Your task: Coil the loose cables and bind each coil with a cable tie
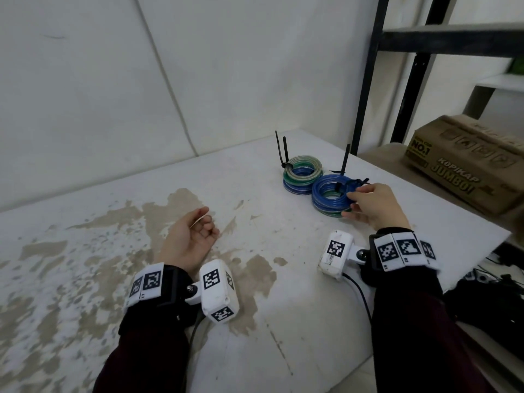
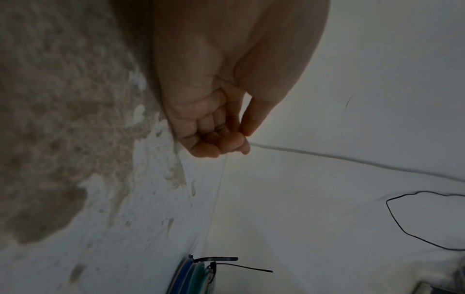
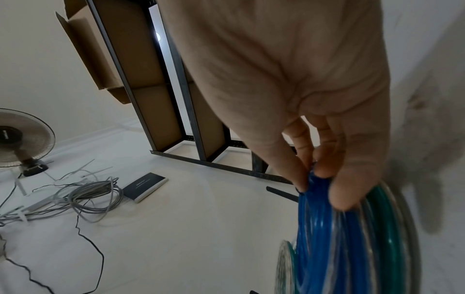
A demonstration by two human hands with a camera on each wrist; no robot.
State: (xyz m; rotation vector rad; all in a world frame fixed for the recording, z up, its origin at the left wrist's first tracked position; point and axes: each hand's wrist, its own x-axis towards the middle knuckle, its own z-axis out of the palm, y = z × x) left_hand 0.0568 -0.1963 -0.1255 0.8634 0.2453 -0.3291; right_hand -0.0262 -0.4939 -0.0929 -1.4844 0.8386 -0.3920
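Observation:
Two stacks of bound cable coils stand at the table's (image 1: 255, 279) far right. The far stack (image 1: 302, 175) is clear, green and blue, with black cable ties (image 1: 284, 151) sticking up. The near stack (image 1: 329, 194) has a blue coil (image 3: 319, 238) on top and a green one (image 3: 382, 228) below. My right hand (image 1: 350, 205) (image 3: 322, 191) pinches the blue coil's right edge between thumb and fingers, beside its black tie (image 1: 357, 182). My left hand (image 1: 205, 222) (image 2: 226, 143) rests palm up at mid table, fingers loosely curled, holding nothing I can see.
A cardboard box (image 1: 465, 163) sits on a low shelf right of the table, beside a black metal rack (image 1: 368, 80). A wall runs behind the table. In the right wrist view a grey cable bundle (image 3: 93, 195), a black booklet (image 3: 146, 187) and a fan (image 3: 20, 139) show.

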